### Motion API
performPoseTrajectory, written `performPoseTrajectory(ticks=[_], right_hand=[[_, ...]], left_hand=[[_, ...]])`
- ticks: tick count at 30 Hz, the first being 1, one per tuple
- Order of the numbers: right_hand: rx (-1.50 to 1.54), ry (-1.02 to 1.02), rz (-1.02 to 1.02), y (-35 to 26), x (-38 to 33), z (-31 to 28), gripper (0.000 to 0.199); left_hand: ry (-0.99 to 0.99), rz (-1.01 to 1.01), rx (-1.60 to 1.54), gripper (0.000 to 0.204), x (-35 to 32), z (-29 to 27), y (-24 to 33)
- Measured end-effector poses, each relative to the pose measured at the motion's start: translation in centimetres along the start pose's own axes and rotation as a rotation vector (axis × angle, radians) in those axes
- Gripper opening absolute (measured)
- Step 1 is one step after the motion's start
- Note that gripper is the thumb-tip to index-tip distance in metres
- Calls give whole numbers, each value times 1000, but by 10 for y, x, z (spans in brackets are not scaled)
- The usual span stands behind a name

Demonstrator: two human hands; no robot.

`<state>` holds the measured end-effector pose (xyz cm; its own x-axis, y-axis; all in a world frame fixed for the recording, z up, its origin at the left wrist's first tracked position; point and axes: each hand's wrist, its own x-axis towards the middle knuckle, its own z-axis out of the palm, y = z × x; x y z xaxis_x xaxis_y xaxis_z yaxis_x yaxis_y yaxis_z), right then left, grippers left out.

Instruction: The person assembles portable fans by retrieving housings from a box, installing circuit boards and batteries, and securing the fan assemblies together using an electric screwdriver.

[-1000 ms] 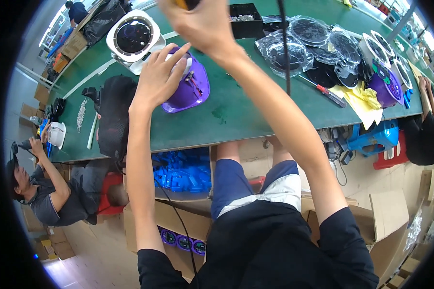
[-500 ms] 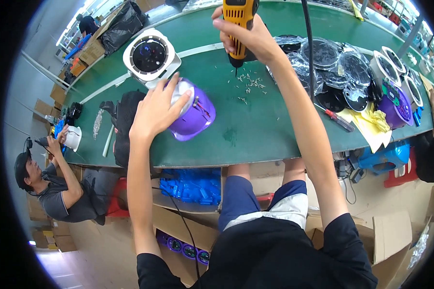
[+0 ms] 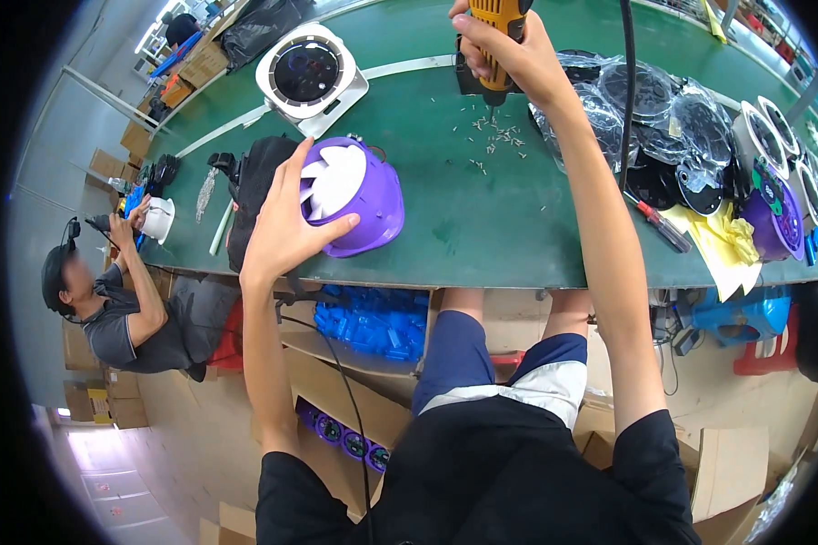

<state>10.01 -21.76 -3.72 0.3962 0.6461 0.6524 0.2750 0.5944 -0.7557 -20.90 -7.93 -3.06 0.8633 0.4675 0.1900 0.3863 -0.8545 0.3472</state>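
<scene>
The right hand (image 3: 529,65) wraps round a yellow power driver (image 3: 497,76), its tip near loose screws (image 3: 499,138) right of the purple housing (image 3: 384,213); the left hand (image 3: 284,222) grips the housing's left side, widely spread. A careless sweep could scatter screws; slack fingers could let the housing tip.

Purple housing (image 3: 386,204) with white blades (image 3: 344,180), yellow-and-black driver (image 3: 502,16), green tabletop (image 3: 482,222).

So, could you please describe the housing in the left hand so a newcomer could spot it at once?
On the green table, look left of the scattered screws, toward the near edge. The left hand holds a rounded purple housing there. Unlike the purple unit farther right, with its green board, it shows a white, fan-like piece.
</scene>
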Motion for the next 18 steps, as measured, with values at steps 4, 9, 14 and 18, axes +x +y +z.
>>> performPoseTrajectory(ticks=[4, 9, 14, 18], right_hand=[[6, 9, 33, 4, -4, -4, 27], [-16, 36, 25, 3, -7, -4, 29], [-20, 30, 20, 3, -12, -9, 30], [-47, 19, 4, -5, -7, -9, 31]], left_hand=[[93, 2, -34, 113, -2, -4, 0], [29, -28, -26, 111, -7, 1, -6], [107, 29, -160, 115, -13, 24, -13], [99, -75, -565, 127, -38, 41, -22]])
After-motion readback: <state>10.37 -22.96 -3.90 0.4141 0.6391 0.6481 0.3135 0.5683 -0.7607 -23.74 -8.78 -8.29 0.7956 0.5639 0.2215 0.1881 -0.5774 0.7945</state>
